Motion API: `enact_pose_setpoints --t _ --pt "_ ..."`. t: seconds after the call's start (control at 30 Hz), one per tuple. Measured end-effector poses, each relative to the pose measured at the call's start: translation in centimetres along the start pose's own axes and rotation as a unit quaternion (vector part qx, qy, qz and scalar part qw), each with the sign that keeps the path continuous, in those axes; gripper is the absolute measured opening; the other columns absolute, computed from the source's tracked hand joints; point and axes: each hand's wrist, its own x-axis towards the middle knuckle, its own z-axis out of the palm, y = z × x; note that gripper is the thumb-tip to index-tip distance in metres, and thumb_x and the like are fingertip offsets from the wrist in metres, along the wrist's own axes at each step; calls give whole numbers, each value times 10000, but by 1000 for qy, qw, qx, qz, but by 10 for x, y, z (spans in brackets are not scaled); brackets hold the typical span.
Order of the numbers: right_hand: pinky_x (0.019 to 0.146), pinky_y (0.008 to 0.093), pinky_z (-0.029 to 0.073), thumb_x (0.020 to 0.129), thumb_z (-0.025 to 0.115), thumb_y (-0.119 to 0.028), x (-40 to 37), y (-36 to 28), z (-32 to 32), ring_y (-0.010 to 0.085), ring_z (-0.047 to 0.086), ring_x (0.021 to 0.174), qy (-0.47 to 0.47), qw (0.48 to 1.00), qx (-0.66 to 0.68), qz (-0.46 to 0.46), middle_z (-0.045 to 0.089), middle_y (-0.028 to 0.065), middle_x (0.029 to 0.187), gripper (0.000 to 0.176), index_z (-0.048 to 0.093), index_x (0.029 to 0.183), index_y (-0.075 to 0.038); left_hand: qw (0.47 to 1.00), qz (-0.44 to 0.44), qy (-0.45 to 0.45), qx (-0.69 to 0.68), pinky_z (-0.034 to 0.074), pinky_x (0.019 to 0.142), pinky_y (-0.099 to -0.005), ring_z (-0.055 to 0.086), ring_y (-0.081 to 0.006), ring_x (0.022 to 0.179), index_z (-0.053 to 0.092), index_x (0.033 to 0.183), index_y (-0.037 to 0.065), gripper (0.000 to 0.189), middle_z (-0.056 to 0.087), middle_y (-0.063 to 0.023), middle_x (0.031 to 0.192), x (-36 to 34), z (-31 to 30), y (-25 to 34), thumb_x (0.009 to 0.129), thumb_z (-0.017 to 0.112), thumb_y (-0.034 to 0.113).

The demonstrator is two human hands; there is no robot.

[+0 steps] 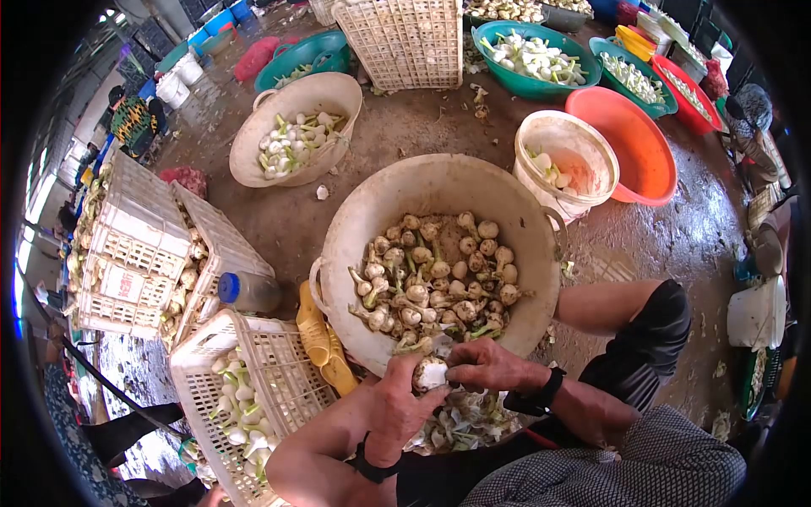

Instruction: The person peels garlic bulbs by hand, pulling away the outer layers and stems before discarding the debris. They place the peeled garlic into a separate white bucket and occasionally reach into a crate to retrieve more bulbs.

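Observation:
A garlic bulb [430, 375], partly peeled with a white face showing, is gripped in my left hand [400, 407] above my lap. My right hand [497, 368] is closed at the bulb's right side, its fingertips touching or nearly touching it. What those fingertips pinch is hidden. Just beyond both hands stands a large whitish tub [355, 224], holding many dirt-marked garlic bulbs [439, 269] with short stems. Loose garlic skins [473, 420] lie in a heap below my hands, between my legs.
Left of me are a white crate [291, 372] with cleaned garlic, yellow shoes [314, 334] and a blue-lidded jar [253, 291]. Ahead stand a beige tub [241, 156], a white bucket [525, 160] and an orange basin [655, 165]. Other people sit at both sides.

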Motion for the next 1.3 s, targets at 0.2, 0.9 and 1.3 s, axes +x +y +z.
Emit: enact_pose_setpoints --t 0.2,0.9,1.3 --pt "515 275 439 848 621 -140 0 10 1 94 530 578 27 998 -54 -6 581 20 660 157 637 887 11 999 28 1 36 519 787 -388 620 -318 918 564 1106 31 574 602 -168 1019 -2 7 -3 611 845 104" --pt "580 466 473 808 584 -221 2 74 20 369 603 626 -31 918 -383 -96 596 197 664 201 596 809 -21 895 -146 -47 -418 549 820 -341 644 -207 933 518 1190 -69 640 638 -141 1063 -1 -13 14 688 858 133" --pt "580 342 472 918 543 -179 8 53 13 198 573 601 -26 988 -63 -137 586 52 672 203 597 914 17 806 -115 -25 -580 553 599 -337 657 -241 825 515 1244 -26 665 636 -178 1072 -3 -34 3 789 768 387"
